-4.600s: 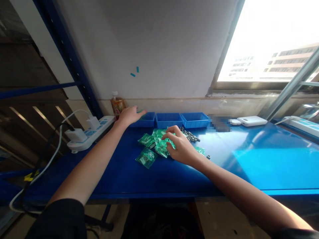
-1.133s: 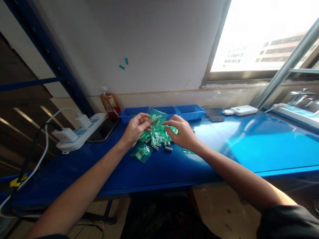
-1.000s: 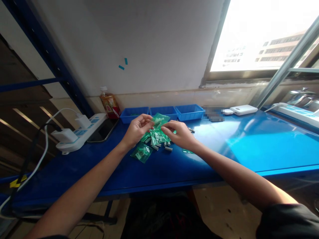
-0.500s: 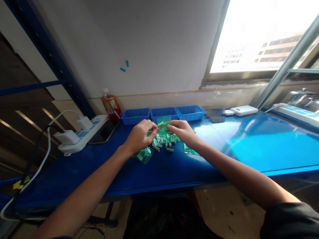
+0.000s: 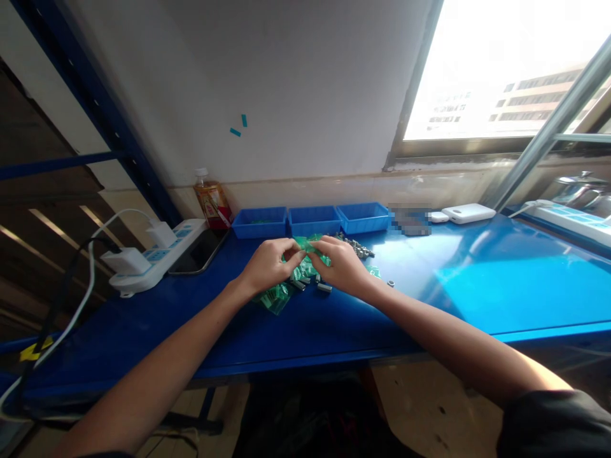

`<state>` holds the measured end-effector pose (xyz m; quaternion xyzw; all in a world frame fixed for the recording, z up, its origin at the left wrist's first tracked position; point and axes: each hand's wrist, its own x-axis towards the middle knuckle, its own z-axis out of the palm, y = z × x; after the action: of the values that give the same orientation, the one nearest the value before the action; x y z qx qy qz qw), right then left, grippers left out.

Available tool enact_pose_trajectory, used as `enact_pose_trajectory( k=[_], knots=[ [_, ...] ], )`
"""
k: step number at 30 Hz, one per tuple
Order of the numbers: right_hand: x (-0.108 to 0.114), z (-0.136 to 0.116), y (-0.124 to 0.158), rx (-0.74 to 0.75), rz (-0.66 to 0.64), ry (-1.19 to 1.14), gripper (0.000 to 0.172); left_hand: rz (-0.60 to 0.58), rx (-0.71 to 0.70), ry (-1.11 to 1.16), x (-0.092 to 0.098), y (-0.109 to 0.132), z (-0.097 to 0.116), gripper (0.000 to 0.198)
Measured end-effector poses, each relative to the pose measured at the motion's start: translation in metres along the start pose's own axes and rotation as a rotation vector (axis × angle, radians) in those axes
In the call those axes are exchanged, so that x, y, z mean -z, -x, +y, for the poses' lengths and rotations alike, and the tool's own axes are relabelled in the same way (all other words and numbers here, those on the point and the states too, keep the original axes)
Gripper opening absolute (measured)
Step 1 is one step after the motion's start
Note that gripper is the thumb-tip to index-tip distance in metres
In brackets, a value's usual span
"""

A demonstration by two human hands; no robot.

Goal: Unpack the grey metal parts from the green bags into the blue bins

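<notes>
My left hand (image 5: 273, 264) and my right hand (image 5: 341, 264) meet above the middle of the blue table, fingers pinched on a small green plastic bag (image 5: 302, 243) between them. Under and around the hands lie more green bags, one with pieces inside (image 5: 277, 297) near my left wrist. A short metal piece (image 5: 324, 288) rests on the table below my right hand. Behind that hand is a pile of small metal parts (image 5: 356, 247). A single metal ring (image 5: 391, 283) lies by my right wrist.
Three blue trays (image 5: 312, 219) line the wall. At the left are a bottle (image 5: 211, 200), a dark phone (image 5: 198, 252) and a white power strip (image 5: 157, 257) with cables. White devices (image 5: 469, 213) and another power strip (image 5: 573, 219) sit at the right.
My right hand has moved in and slightly down, closer to my left hand. The green bag between them now shows less and sits lower. More of the metal pile and the ring have come into view.
</notes>
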<state>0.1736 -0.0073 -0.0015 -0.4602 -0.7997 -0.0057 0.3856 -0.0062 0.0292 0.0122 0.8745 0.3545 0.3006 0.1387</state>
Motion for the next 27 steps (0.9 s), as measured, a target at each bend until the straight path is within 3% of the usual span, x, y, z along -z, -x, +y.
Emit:
enact_pose_trajectory(
  k=[10,13,16,19,22,24,27],
  knots=[
    [-0.001,0.006,0.002,0.034,-0.018,-0.007,0.021,-0.062,0.013,0.069,0.002,-0.001,-0.003,0.017],
    [-0.001,0.009,0.002,0.071,0.03,-0.011,0.025,-0.08,0.113,0.254,0.002,-0.002,-0.002,0.022],
    [-0.001,0.011,0.003,0.109,0.102,0.009,0.031,-0.077,0.236,0.538,0.003,-0.004,0.0,0.043],
    [0.001,0.01,0.003,0.123,0.131,0.038,0.036,-0.073,0.286,0.642,0.003,-0.005,0.003,0.042],
    [0.004,0.007,0.002,0.093,0.1,-0.011,0.044,-0.032,0.232,0.504,0.002,-0.005,0.001,0.033],
    [0.008,0.004,0.001,-0.006,0.037,-0.109,0.044,0.07,0.133,0.312,0.001,-0.004,-0.003,0.029],
    [0.013,0.003,-0.004,-0.265,-0.089,-0.373,0.024,0.182,-0.099,-0.011,-0.001,-0.002,-0.011,0.024]
  ],
)
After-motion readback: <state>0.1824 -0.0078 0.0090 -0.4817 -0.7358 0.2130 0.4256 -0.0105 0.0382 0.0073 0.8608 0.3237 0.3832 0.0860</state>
